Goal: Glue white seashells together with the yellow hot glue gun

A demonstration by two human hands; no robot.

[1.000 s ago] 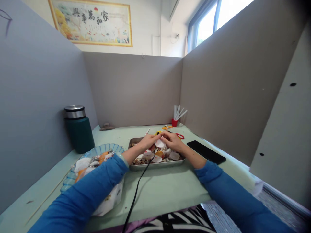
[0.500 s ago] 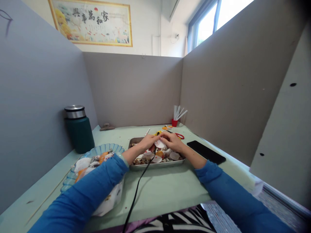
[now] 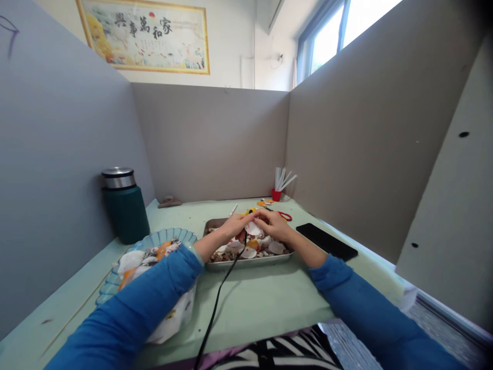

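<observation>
Over the metal tray (image 3: 246, 263), my left hand (image 3: 238, 224) and my right hand (image 3: 272, 223) meet at the fingertips. Between them is a white seashell (image 3: 252, 229), pinched from both sides. Loose shells in white and orange (image 3: 254, 245) and small brown bits fill the tray below. A black cord (image 3: 219, 295) runs from under my hands toward my lap; what its upper end joins is hidden. Just behind my fingers lie a yellow object (image 3: 249, 211), partly covered, and red-handled scissors (image 3: 285, 216).
To the left, a scalloped blue dish (image 3: 154, 237) holds more shells beside a dark green bottle (image 3: 126, 213). At right lies a black phone (image 3: 327, 241). A red cup (image 3: 276, 195) with white sticks stands at the back. Grey partitions (image 3: 211, 144) enclose the table.
</observation>
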